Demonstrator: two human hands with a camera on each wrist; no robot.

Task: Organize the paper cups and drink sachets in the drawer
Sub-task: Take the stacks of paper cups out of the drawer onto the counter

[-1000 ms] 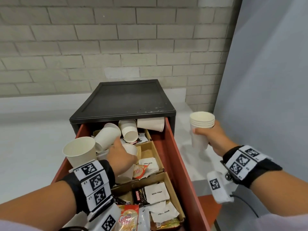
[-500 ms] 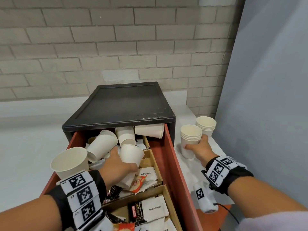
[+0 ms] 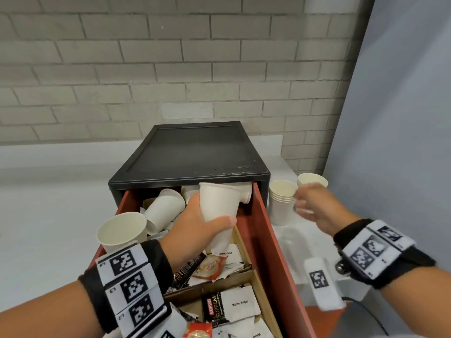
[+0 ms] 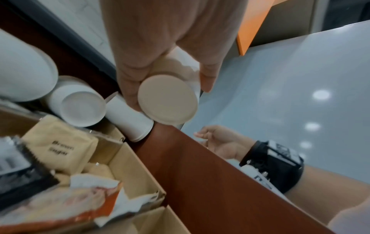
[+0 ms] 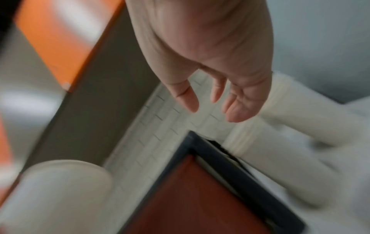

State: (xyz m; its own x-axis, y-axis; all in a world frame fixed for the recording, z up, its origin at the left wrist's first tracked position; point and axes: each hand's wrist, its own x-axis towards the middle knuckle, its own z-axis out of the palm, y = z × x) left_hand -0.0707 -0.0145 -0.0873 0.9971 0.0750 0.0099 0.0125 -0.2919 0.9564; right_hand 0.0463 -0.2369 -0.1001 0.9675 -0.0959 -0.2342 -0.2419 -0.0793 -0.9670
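Here, a white paper cup (image 3: 218,211) is held above the open red drawer (image 3: 271,240), base toward the camera and mouth toward the black cabinet (image 3: 195,152). It is clasped by the left hand (image 3: 192,230), whose grip is curled round the cup's wall, thumb on one side and fingers (image 4: 128,88) on the other. More loose cups (image 3: 163,208) are seen lying on their sides at the drawer's back, and drink sachets (image 3: 239,303) are scattered in the cardboard compartments nearer the person. Two stacks of cups (image 3: 281,201) stand on the white surface (image 3: 300,235) just right of the drawer. Beside them the right hand (image 3: 317,211) is seen with its grip loosely spread and holding nothing.
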